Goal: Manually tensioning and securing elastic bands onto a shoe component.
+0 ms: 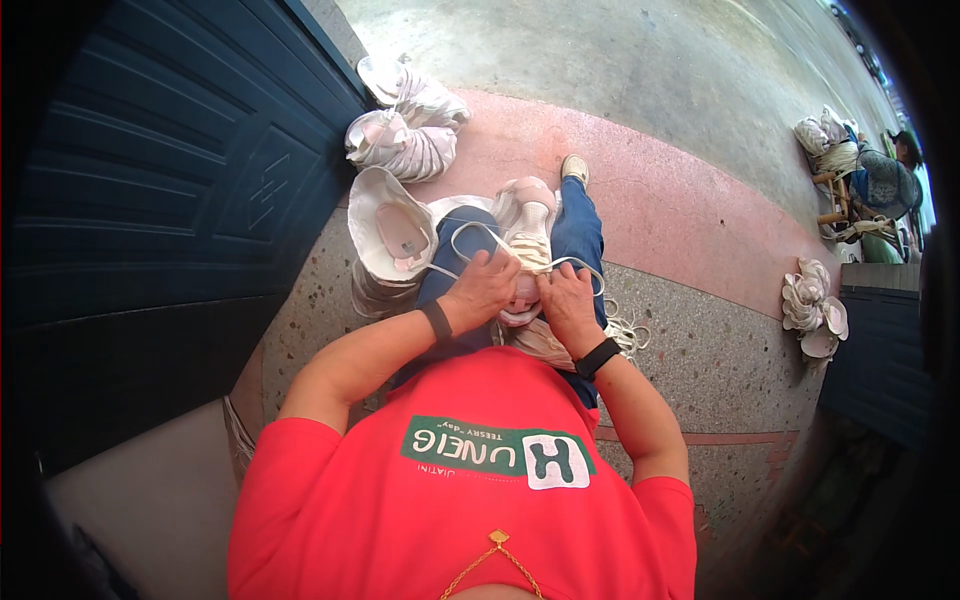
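Note:
Between my knees rests a pale pink and white shoe upper (527,207), its toe pointing away from me. A white shoelace (470,228) runs through it, one loop arching out to the left and another part curving round on the right. My left hand (485,291) is closed in a pinch on the lace at the upper's left side. On the other side my right hand (570,308) also pinches the lace, close against the upper. The fingertips partly cover the upper's opening. Beside my left knee stands a stack of white shoe uppers (392,228).
Another bundle of uppers (408,125) lies by the dark blue door (190,190). Loose white laces (626,332) hang by my right thigh. Farther right are more bundled uppers (812,308) and a seated person (885,180) beside a wooden rack. The speckled floor (700,350) meets a pink strip.

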`<move>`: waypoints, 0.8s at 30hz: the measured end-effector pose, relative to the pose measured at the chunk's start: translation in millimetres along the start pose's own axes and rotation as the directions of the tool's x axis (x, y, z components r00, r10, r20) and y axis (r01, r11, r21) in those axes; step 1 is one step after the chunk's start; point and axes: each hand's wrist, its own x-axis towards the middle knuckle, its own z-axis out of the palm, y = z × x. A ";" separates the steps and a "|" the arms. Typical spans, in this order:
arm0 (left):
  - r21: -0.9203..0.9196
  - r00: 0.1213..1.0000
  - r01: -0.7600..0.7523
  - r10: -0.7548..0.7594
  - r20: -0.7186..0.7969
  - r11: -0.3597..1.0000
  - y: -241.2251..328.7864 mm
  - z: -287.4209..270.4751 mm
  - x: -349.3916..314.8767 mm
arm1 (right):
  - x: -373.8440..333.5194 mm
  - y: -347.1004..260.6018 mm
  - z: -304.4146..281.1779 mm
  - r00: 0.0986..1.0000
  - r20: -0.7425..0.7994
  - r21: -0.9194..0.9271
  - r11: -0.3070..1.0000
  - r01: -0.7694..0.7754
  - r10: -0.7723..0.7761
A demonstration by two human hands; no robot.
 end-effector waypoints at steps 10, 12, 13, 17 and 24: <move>-0.864 0.726 0.503 -0.557 0.404 0.028 -25.5 -41.2 46.4 | 47.0 7.2 -46.7 0.889 -0.138 0.680 0.694 -0.236 0.437; -0.846 0.724 0.533 -0.503 0.473 -0.028 -40.0 -43.5 71.1 | 72.0 14.3 -68.2 0.879 -0.067 0.733 0.621 -0.277 0.472; -0.841 0.729 0.539 -0.472 0.496 -0.050 -50.0 -42.0 83.7 | 76.0 20.5 -70.5 0.868 -0.041 0.722 0.616 -0.316 0.494; -0.644 0.795 0.552 -0.567 0.214 0.530 -123.0 6.8 49.6 | 46.6 59.2 -57.9 0.771 -0.014 0.686 0.567 -0.455 0.637; -0.288 0.105 0.957 -0.945 0.310 0.011 -215.2 93.5 -201.4 | -87.6 72.2 -38.2 0.829 0.231 0.684 0.521 -0.511 0.509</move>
